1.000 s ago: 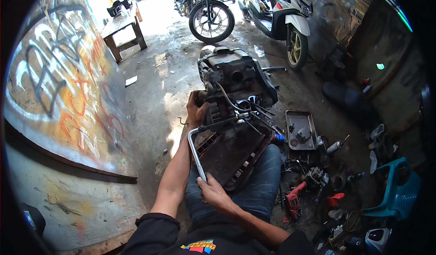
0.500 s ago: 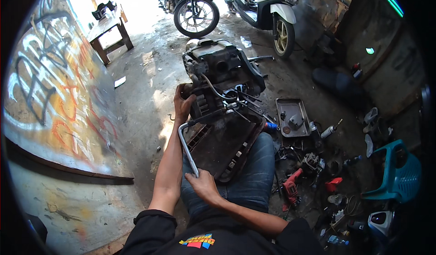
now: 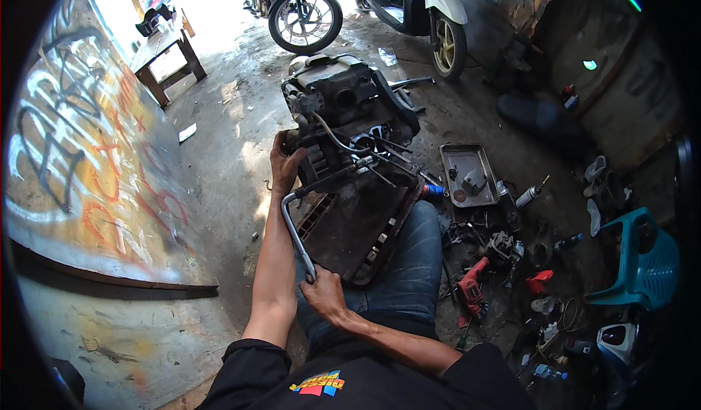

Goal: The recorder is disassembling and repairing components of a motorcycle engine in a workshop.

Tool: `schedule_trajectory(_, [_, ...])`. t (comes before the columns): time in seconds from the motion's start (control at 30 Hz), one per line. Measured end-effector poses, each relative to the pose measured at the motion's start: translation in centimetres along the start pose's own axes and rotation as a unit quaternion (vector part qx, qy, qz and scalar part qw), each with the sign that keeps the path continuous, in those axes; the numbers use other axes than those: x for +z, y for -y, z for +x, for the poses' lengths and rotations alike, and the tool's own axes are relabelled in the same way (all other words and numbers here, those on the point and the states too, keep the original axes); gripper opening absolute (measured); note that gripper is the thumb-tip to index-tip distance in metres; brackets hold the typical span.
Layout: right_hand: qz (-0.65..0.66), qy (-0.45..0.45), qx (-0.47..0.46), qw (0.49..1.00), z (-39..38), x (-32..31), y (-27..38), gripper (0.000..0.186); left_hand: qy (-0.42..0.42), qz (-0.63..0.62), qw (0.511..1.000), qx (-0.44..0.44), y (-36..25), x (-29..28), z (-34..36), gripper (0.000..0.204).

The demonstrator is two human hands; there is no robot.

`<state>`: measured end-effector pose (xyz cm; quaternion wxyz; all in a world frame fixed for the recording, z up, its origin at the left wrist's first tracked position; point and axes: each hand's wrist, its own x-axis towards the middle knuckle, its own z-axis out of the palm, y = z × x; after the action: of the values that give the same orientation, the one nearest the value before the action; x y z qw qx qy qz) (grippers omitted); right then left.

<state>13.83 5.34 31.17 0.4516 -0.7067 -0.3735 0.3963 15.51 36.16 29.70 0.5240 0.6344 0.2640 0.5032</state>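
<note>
In front of my knees stands a dark scooter engine (image 3: 343,89) with a pale hose and several thin rods at its near side. My left hand (image 3: 286,163) grips the engine's left side; its thumb shows, while most fingertips are hidden behind the part. A grey metal bar (image 3: 294,229) bends at a right angle near the engine and slopes down toward me. Around its lower end my right hand (image 3: 323,294) is closed. Beneath the bar, a dark crate-like box (image 3: 350,227) with slotted sides lies between my legs.
At right are a metal tray (image 3: 456,198) with parts, a red power drill (image 3: 473,286), a teal plastic chair (image 3: 646,264) and scattered tools and bottles. Two motorbikes (image 3: 305,19) stand ahead. A painted panel (image 3: 109,162) leans at left; a wooden bench (image 3: 164,52) lies beyond it.
The view has shifted slightly, so the engine and bikes sit a little higher and further left. Both hands keep their grips, with the bar at nearly the same angle.
</note>
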Motion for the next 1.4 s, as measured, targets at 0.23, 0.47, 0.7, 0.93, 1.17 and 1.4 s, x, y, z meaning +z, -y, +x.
schedule_trajectory(0.23, [0.012, -0.016, -0.046, 0.999, 1.0, 1.2, -2.9, 0.023, -0.005, 0.011, 1.000, -0.008, 0.4, -0.2, 0.2, 0.044])
schedule_trajectory(0.47, [-0.016, -0.062, -0.067, 0.996, 2.7, 3.8, -6.5, 0.024, 0.002, -0.015, 1.000, -0.007, 0.3, -0.3, 0.0, 0.045])
schedule_trajectory(0.7, [-0.061, -0.100, -0.107, 0.987, 5.1, 5.9, -9.2, 0.028, -0.004, 0.025, 1.000, -0.012, 0.2, -0.4, 0.2, 0.047])
schedule_trajectory(0.93, [-0.055, -0.115, -0.127, 0.984, 6.3, 7.0, -10.9, 0.034, -0.006, 0.021, 1.000, -0.007, 0.2, -0.5, 0.1, 0.049])
schedule_trajectory(1.17, [-0.064, -0.118, -0.123, 0.983, 6.7, 7.0, -10.3, 0.030, 0.006, 0.022, 1.000, 0.004, 0.0, -0.3, 0.1, 0.044])
schedule_trajectory(1.4, [-0.009, 0.022, -0.078, 0.997, 5.4, 3.5, -7.9, 0.036, 0.004, -0.056, 0.998, -0.017, 1.3, 0.2, 0.3, 0.044])
